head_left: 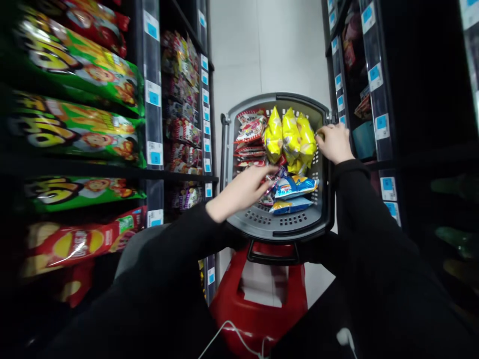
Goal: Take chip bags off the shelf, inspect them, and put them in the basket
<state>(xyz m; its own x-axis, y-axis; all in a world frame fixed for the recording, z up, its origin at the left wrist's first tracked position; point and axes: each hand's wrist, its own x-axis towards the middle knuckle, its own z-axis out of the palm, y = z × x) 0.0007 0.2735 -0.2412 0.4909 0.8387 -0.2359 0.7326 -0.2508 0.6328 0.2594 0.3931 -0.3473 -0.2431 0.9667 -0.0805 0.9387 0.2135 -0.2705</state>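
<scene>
A grey shopping basket (243, 227) with perforated walls holds several snack packets. Over its middle, my left hand (249, 187) reaches in with fingers stretched and thumb apart, just above small purple packets (267, 187). My right hand (334, 142) is at the right rim, its fingers curled and their tips at the edge of the rightmost yellow snack bag (307, 139). More yellow bags (274, 134) stand beside it. Red-and-white packets (251, 127) are stacked at the basket's far left. Blue packets (295, 187) lie at the near right.
Beneath the basket is a red plastic stool (258, 319). Shelves with green snack bags (82, 129) and a red chip bag (82, 244) rise on the left. Price-tagged shelving (381, 124) stands at right. Pale floor (269, 50) stretches ahead. A white cable (239, 336) hangs in front.
</scene>
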